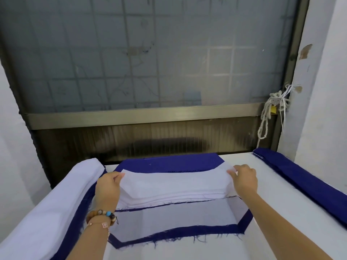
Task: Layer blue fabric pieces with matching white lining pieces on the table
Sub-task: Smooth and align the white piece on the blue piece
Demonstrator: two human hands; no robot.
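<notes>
One white lining piece (174, 182), lengthwise left-right

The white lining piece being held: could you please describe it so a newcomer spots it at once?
On the white table below the window, a stack of white lining pieces lies on blue fabric. The top lining piece is pinched at its far corners by the left hand and the right hand. Unlike the stack beneath and the folded white cloth at left, it alone is gripped.
</notes>
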